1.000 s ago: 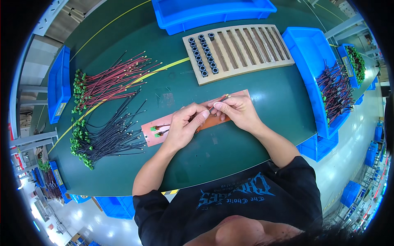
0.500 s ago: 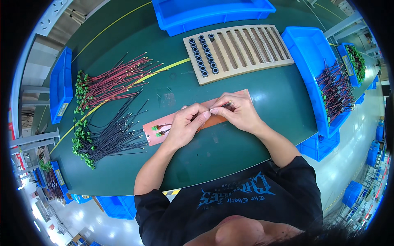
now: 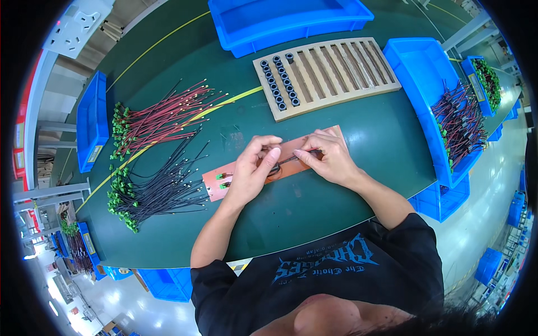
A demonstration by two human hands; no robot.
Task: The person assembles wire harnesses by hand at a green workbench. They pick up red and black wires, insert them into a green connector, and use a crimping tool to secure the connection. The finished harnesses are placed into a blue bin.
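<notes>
On a copper-coloured board (image 3: 213, 189), two green connectors (image 3: 222, 181) lie near the left end, their wires running under my left hand (image 3: 255, 171). That hand is curled over the middle of the board, thumb and index tip a little apart; its lower fingers are hidden. A dark wire (image 3: 288, 160) stretches from beside my left palm to my right hand (image 3: 328, 155). My right thumb and fingers pinch this wire near a dark piece mostly hidden by the fingers.
Red wires (image 3: 168, 115) and black wires (image 3: 162, 182) with green connectors lie at left. A slotted wooden rack (image 3: 330, 78) with black ring-shaped parts stands beyond the board. Blue bins stand at the back (image 3: 291, 28), left (image 3: 92, 123) and right (image 3: 420, 73), the right one holding wire assemblies.
My hands have moved apart from their touching pinch, baring a length of dark wire between them. The left thumb has lifted away from the right fingertips. The whole view has shifted slightly.
</notes>
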